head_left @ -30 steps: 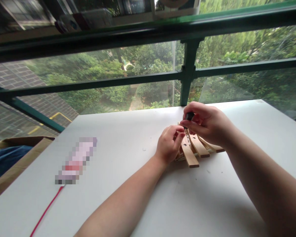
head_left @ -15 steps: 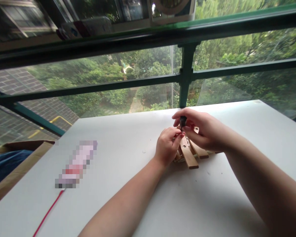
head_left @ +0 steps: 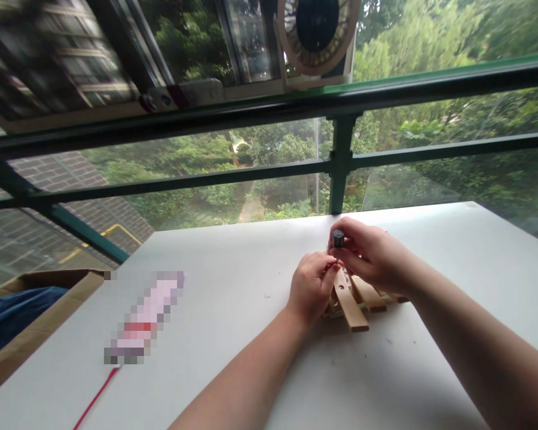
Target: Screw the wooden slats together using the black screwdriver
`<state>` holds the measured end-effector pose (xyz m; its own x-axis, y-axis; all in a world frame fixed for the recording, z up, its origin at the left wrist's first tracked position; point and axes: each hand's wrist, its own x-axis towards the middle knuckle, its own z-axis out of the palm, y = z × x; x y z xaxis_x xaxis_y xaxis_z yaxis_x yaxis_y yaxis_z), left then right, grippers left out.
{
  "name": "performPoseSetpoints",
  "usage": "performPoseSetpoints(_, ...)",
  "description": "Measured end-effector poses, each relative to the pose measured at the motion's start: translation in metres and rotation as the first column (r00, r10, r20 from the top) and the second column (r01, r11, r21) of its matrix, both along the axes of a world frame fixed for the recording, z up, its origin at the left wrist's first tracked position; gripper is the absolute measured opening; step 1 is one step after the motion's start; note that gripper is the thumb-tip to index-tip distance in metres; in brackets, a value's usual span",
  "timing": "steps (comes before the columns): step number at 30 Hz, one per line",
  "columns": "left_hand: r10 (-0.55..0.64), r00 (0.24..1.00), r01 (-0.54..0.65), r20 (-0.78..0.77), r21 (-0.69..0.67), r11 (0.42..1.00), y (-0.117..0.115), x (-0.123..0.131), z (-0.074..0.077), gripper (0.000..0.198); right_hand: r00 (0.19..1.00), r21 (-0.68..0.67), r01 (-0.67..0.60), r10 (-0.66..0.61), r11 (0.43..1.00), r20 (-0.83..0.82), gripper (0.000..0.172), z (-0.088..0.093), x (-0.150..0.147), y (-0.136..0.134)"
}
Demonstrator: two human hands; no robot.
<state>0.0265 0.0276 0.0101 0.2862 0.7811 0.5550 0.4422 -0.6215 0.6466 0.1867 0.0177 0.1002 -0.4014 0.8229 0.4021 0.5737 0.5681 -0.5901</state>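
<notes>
My right hand point(head_left: 371, 249) is closed around the dark handle of a small screwdriver point(head_left: 338, 239), held upright with its shaft pointing down. My left hand point(head_left: 311, 283) is pinched at the foot of the shaft, above the far end of a wooden slat point(head_left: 352, 312). What those fingertips hold is too small to make out. The slat has a dark-rimmed hole and juts toward me from a low wooden assembly, partly covered by both hands. Beside it, a second wooden slat point(head_left: 371, 295) lies under my right hand.
A white table point(head_left: 233, 286) carries the work, with tiny dark bits scattered near it. At left lies a blurred-out pinkish device point(head_left: 147, 313) with a red cable point(head_left: 95, 399). A cardboard box point(head_left: 83, 292) holding blue cloth stands beyond the left edge. A green railing point(head_left: 206, 179) runs behind.
The whole view has shifted, with the scene sitting lower in the frame. My right fingers, stretched out past the screwdriver handle before, are now curled in around it. My left hand keeps its pinch.
</notes>
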Motion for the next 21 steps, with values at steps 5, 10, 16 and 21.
performPoseSetpoints(5,-0.002,1.0,0.001,0.004,0.012,1.0,-0.0001,0.0006,-0.0013,0.018,0.998,-0.054,0.007,-0.01,0.999,-0.066,0.013,-0.0041,-0.0002,0.0018)
performPoseSetpoints(10,-0.003,1.0,0.003,0.01,0.005,1.0,-0.0006,0.0004,-0.0015,0.017,0.995,-0.108,0.003,-0.014,0.994,-0.094,0.018,-0.0041,0.0006,0.0023)
performPoseSetpoints(16,0.02,0.999,-0.019,0.036,-0.024,1.0,-0.0009,0.0002,-0.002,0.019,0.995,-0.109,0.014,-0.024,0.994,-0.092,0.021,-0.003,-0.0002,0.0005)
performPoseSetpoints(21,0.032,0.998,-0.031,0.047,-0.02,0.999,0.0006,0.0007,-0.0035,0.019,0.997,-0.092,0.022,-0.029,0.996,-0.074,0.02,-0.0036,-0.0014,-0.0002)
